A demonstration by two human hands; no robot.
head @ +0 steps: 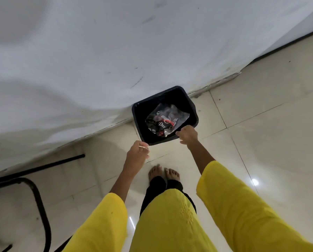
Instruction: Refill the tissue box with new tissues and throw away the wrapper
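A black rectangular bin [192,108] stands on the floor against the white wall. A crumpled clear plastic wrapper [167,118] with red and black print lies inside it. My right hand [187,136] hovers over the bin's near rim with its fingers spread and nothing in them, the fingertips close to the wrapper's edge. Just outside the bin's near left corner is my left hand [138,150], loosely curled and holding nothing. The tissue box is out of view.
Glossy cream floor tiles [261,133] spread to the right. My bare feet [164,172] stand just short of the bin. A black metal chair frame [34,193] sits at the lower left. The white wall [97,51] fills the top.
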